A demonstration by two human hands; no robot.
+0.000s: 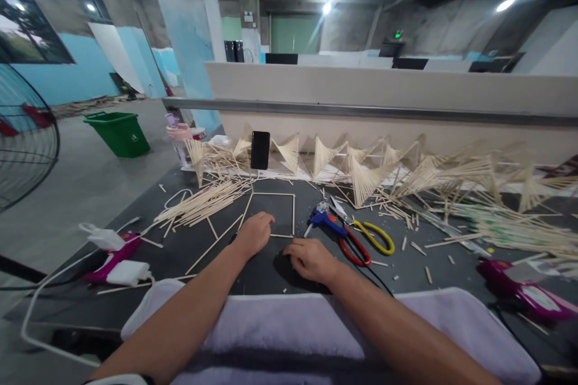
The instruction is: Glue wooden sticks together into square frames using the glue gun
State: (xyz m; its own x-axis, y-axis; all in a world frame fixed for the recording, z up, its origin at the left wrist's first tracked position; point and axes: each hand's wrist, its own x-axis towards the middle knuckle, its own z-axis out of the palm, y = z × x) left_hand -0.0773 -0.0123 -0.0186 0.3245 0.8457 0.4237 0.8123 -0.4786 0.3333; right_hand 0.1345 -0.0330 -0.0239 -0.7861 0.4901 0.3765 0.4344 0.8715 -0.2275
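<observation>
A square frame of thin wooden sticks (294, 212) lies flat on the dark table in front of me. My left hand (256, 233) covers its lower left corner, fingers curled together; what they grip, if anything, is hidden. Just below the frame's lower right corner, my right hand (311, 260) rests low over the table with fingers bent inward, and I cannot make out anything in them. Right of the frame lie a blue glue gun (328, 221) and scissors with one red and one yellow handle (378, 238).
Loose wooden sticks (205, 203) are piled at the left. Fan-shaped stick structures (361, 180) line the back, near a black phone (261, 150) on a stand. Magenta power strips (111, 261) sit at both sides. A lilac cloth (284, 322) covers the front edge.
</observation>
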